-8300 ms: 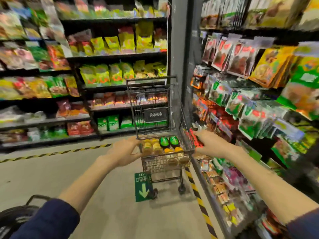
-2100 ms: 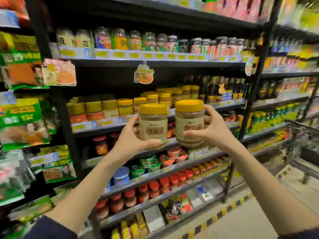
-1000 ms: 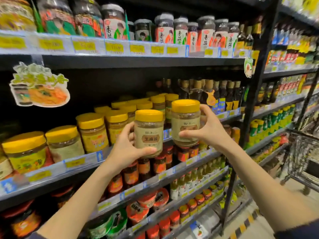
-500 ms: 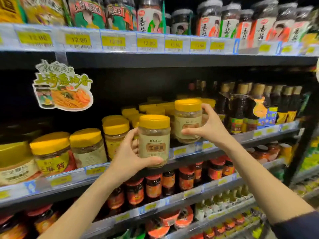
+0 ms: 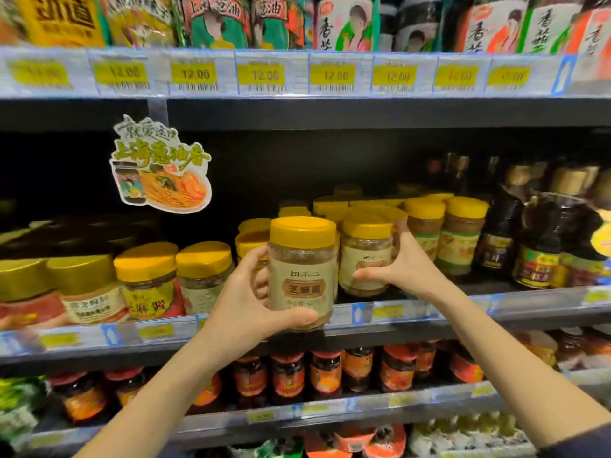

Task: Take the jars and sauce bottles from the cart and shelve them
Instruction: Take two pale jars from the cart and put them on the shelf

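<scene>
Gripping a sesame paste jar [image 5: 302,269] at centre frame, the left hand [image 5: 244,305] wraps thumb and fingers round its beige label, which reads 田不二 over 芝麻酱. The jar hangs just in front of the middle shelf [image 5: 413,312]. Just right of it, the right hand [image 5: 406,269] clasps a matching jar [image 5: 365,259] at the shelf's front, among other yellow-lidded jars [image 5: 463,236]. Dark sauce bottles [image 5: 499,239] stand at right. Yellow price tags [image 5: 261,74] above read 12.00. A noodle sign [image 5: 162,166] at upper left reads 上海葱油香.

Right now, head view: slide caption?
Right hand grips a yellow-lidded jar at the shelf; left hand holds a second jar.
</scene>
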Available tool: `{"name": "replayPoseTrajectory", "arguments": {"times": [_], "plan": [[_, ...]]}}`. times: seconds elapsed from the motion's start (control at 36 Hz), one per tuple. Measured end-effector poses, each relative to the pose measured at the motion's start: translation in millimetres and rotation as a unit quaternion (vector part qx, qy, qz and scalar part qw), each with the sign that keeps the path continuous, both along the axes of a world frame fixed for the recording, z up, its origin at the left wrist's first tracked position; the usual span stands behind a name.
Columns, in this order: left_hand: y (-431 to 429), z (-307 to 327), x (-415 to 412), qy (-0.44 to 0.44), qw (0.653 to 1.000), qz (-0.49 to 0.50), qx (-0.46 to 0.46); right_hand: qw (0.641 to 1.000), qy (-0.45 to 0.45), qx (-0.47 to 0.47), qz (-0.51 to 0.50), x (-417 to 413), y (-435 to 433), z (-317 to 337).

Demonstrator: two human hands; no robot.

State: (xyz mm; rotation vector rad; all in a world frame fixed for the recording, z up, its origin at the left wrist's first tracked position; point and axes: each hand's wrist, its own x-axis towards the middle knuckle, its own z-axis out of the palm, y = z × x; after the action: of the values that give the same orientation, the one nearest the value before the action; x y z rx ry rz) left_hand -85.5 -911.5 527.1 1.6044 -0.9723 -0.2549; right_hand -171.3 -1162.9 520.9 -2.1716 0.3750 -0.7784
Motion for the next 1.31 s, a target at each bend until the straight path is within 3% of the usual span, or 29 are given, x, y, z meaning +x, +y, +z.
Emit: {"name": "replayPoseTrajectory", "arguments": {"times": [0.72, 1.11, 1.31], "plan": [[5, 7, -16, -0.009, 1.000, 0.002, 0.005, 0.996, 0.071, 0.021, 0.052, 10, -13, -11], [-11, 3, -13, -0.013, 1.000, -0.008, 0.005, 0.991, 0.116, -0.035, 0.056, 11, -8, -12], [-32, 5, -17, -0.008, 1.000, -0.015, -0.007, 0.985, 0.142, -0.026, 0.098, -5, -14, 21]]}}
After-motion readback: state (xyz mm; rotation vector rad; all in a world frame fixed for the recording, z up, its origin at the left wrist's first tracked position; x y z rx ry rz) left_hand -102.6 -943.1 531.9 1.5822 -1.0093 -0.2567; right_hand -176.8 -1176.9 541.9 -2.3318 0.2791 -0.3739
